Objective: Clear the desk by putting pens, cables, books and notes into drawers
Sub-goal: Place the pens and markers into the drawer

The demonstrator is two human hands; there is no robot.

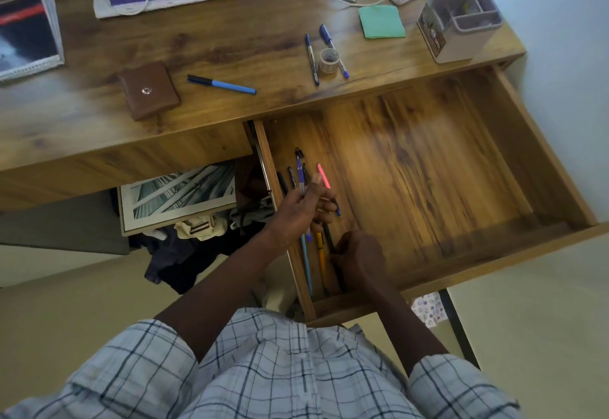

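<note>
- The left hand clenched a bundle of pens above the left end of the open drawer.
- The right hand sat curled in that drawer's front left corner beside loose pens — its grip could not be told.
- A blue marker lay behind the drawer.

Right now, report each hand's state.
Left hand: holding a bunch of pens.
Right hand: curled by the pens' lower ends; grip cannot be told.
</note>
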